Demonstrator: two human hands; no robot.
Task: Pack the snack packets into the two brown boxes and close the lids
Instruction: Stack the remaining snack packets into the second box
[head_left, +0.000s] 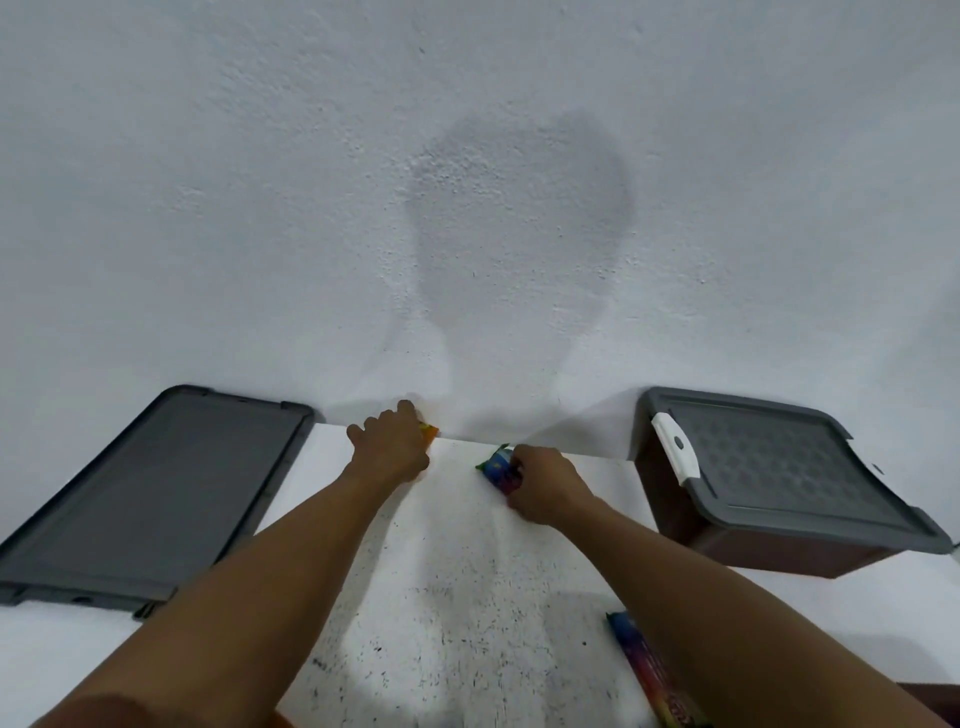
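Both hands reach to the counter's far edge by the wall. The left hand covers an orange packet; its grip is hidden. The right hand pinches a blue-green packet, probably gathering both for the lidded brown box right of it.

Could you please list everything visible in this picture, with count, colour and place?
Box: one, brown with grey lid on and white latch, right, by the wall.
Loose lid: one, grey, flat on the left.
Orange packet: one, at the wall edge under the left hand.
Blue-green packet: one, centre, in the right hand.
Long packet: one, multicoloured, bottom right, partly behind the right arm.
Table: one, white, speckled.
Wall: white, behind.
Left hand: on the orange packet.
Right hand: gripping the blue-green packet.
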